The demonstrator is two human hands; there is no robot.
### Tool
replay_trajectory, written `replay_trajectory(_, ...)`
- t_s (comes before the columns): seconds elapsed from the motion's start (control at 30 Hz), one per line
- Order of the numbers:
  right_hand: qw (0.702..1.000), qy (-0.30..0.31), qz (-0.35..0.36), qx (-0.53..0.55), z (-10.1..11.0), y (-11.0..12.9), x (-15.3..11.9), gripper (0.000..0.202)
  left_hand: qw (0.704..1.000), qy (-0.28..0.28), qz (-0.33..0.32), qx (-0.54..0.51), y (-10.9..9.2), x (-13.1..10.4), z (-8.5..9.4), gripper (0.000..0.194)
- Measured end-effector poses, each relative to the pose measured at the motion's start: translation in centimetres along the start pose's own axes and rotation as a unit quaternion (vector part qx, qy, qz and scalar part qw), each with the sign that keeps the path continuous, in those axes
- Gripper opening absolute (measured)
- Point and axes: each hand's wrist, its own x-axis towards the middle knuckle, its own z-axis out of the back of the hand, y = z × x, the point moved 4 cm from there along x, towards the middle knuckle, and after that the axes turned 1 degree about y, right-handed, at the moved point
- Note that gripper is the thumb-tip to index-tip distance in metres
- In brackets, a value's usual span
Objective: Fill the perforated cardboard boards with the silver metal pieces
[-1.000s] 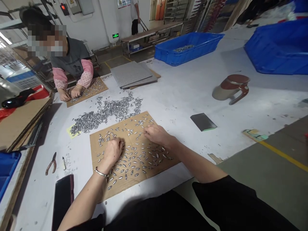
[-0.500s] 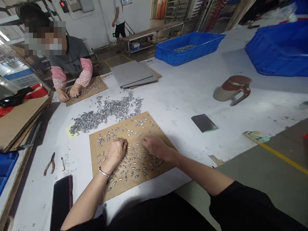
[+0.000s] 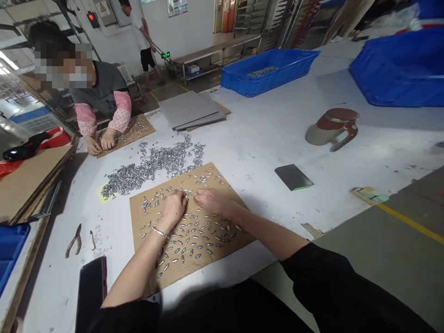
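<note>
Many small silver leaf-shaped pieces lie spread over a brown cardboard sheet on the white table. My left hand, with a bangle at the wrist, is over the upper middle of the sheet, its fingers bent together near some pieces. Just right of it, my right hand is also closed, its fingertips pointing left. Whatever either hand pinches is too small to make out. Beyond the sheet lies a heap of the same silver pieces, partly on a yellow paper.
Pliers and a phone lie at left. A dark block and a mug stand right, blue bins behind. Across the table a person's hands work on another cardboard; another person stands farther back.
Both my hands have shifted up the sheet, the right one also leftward, and they are closer together. The person in the background has moved left.
</note>
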Motion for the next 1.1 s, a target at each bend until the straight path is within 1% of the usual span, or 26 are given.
replay_trajectory(0.1, 1.0, 0.007, -0.02, 0.009, 0.0, -0.3, -0.3, 0.026, 1.0, 0.0, 0.006, 0.019, 0.0, 1.4, -0.5, 0.02)
replay_trajectory(0.23, 0.996, 0.047, -0.055, 0.054, 0.5, -0.5, -1.7, 0.024, 0.999, 0.016, 0.002, 0.034, -0.2, 2.7, -0.8, 0.021)
replay_trajectory(0.33, 0.994, 0.035, -0.069, 0.081, 1.2, -0.3, -2.4, 0.022, 0.999, 0.025, 0.003, 0.036, -0.4, 3.0, -0.7, 0.026)
replay_trajectory(0.43, 0.99, 0.013, -0.082, 0.117, 1.6, 0.0, -2.7, 0.02, 0.999, 0.027, 0.001, 0.023, -0.5, 2.6, -0.2, 0.028)
replay_trajectory(0.6, 0.979, 0.03, -0.113, 0.165, 1.3, 0.6, -2.9, 0.019, 0.998, 0.039, -0.008, -0.037, -0.2, 0.7, 0.5, 0.023)
replay_trajectory(0.7, 0.981, 0.032, -0.128, 0.145, 1.2, 0.7, -2.8, 0.018, 0.995, 0.056, -0.016, -0.084, 0.1, -0.2, 0.6, 0.018)
replay_trajectory(0.83, 0.982, 0.029, -0.142, 0.117, 0.4, 0.3, -2.6, 0.018, 0.988, 0.076, -0.021, -0.134, 0.3, -0.2, 0.0, 0.019)
replay_trajectory(0.9, 0.982, 0.019, -0.146, 0.116, 0.0, -0.3, -2.6, 0.018, 0.984, 0.093, -0.024, -0.151, 0.3, 0.1, -0.6, 0.019)
replay_trajectory(1.03, 0.98, -0.044, -0.152, 0.122, 0.0, -1.9, -3.0, 0.022, 0.978, 0.129, -0.028, -0.16, 0.1, 0.6, -1.9, 0.018)
replay_trajectory(1.1, 0.978, -0.059, -0.158, 0.124, 0.1, -2.8, -3.2, 0.022, 0.978, 0.137, -0.031, -0.156, 0.0, 0.9, -2.1, 0.019)
